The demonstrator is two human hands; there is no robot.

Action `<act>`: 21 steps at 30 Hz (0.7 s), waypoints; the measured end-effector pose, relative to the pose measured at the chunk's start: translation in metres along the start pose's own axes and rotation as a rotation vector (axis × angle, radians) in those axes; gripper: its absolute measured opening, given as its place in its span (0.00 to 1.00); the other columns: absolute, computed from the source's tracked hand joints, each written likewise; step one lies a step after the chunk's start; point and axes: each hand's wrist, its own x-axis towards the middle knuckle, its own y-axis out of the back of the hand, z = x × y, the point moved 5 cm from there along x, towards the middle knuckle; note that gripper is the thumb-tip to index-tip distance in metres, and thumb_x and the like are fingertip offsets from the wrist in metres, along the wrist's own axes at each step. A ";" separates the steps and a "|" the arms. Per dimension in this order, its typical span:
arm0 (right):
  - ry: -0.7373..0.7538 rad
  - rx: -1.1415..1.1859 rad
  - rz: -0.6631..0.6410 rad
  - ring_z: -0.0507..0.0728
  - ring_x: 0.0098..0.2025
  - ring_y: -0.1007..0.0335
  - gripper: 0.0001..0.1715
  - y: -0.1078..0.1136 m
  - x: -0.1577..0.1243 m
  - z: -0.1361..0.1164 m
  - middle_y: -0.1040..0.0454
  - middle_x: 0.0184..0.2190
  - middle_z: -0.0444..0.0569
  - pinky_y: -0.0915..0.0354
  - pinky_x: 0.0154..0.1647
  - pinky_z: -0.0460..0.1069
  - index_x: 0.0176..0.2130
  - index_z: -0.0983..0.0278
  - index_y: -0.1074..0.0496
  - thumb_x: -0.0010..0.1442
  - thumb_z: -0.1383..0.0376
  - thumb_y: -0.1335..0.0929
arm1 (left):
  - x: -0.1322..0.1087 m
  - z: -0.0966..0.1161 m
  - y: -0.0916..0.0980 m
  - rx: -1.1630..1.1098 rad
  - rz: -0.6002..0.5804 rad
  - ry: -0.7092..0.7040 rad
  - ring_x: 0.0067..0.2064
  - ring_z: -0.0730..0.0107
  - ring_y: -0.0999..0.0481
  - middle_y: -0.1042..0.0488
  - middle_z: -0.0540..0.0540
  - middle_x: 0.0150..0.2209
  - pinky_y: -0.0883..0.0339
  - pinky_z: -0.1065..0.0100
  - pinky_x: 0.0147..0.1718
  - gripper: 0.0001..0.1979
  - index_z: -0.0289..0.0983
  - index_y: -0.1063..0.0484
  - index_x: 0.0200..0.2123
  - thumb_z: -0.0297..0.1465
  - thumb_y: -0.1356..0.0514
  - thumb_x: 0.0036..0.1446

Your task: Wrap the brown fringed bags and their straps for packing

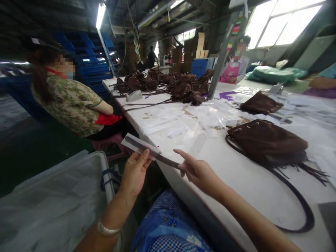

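Observation:
A clear plastic sleeve (128, 141) covers one end of a dark brown strap (168, 161). My left hand (137, 169) pinches the sleeve with the strap inside it, thumb on top. Farther right, the bare part of the strap runs into my right hand (198, 171), which grips it between thumb and curled fingers while the index finger points out. Both hands are over the near edge of the white table (181, 189). To the right lies a brown drawstring bag (267, 141) with fringe and a long strap looping toward me.
Clear plastic sheets (178, 122) are strewn over the table, with brown bags (181, 84) heaped behind. A grey post (220, 59) rises from the table. A bin (102, 157) of plastic stands at left. A co-worker (68, 98) sits on a stool at left; another (235, 66) is across the table.

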 end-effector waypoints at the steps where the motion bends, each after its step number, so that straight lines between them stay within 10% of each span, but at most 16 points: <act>1: -0.005 0.033 -0.026 0.51 0.28 0.28 0.32 0.001 0.007 -0.007 0.23 0.28 0.40 0.34 0.36 0.47 0.67 0.55 0.49 0.68 0.66 0.38 | -0.001 -0.002 -0.003 -0.003 -0.019 0.012 0.43 0.68 0.20 0.18 0.44 0.40 0.26 0.72 0.43 0.14 0.33 0.22 0.39 0.27 0.28 0.47; 8: -0.029 0.090 -0.124 0.49 0.24 0.33 0.28 0.002 0.050 -0.050 0.23 0.27 0.43 0.37 0.29 0.45 0.65 0.62 0.40 0.67 0.62 0.37 | -0.021 -0.023 -0.017 0.105 -0.113 0.041 0.38 0.69 0.22 0.19 0.44 0.38 0.28 0.72 0.38 0.12 0.33 0.21 0.36 0.31 0.28 0.48; 13: -0.053 -0.048 -0.123 0.51 0.26 0.31 0.14 0.001 0.050 -0.052 0.24 0.24 0.44 0.38 0.30 0.45 0.43 0.63 0.24 0.66 0.59 0.35 | -0.020 -0.026 -0.002 0.062 -0.220 0.148 0.43 0.68 0.23 0.21 0.43 0.44 0.29 0.73 0.39 0.17 0.35 0.22 0.42 0.35 0.29 0.49; 17: -0.094 -0.050 -0.204 0.50 0.25 0.35 0.18 0.006 0.036 -0.044 0.25 0.24 0.44 0.40 0.28 0.45 0.32 0.63 0.24 0.66 0.57 0.36 | 0.018 0.001 0.041 -0.303 -0.068 0.243 0.49 0.67 0.23 0.22 0.42 0.47 0.28 0.68 0.46 0.19 0.36 0.26 0.45 0.44 0.44 0.63; 21: -0.166 -0.043 -0.304 0.51 0.24 0.38 0.20 0.017 0.023 -0.033 0.27 0.24 0.45 0.43 0.26 0.46 0.30 0.62 0.24 0.66 0.55 0.37 | 0.058 0.083 0.122 -0.430 0.159 -0.190 0.49 0.76 0.23 0.20 0.50 0.44 0.33 0.71 0.53 0.22 0.37 0.27 0.42 0.44 0.55 0.69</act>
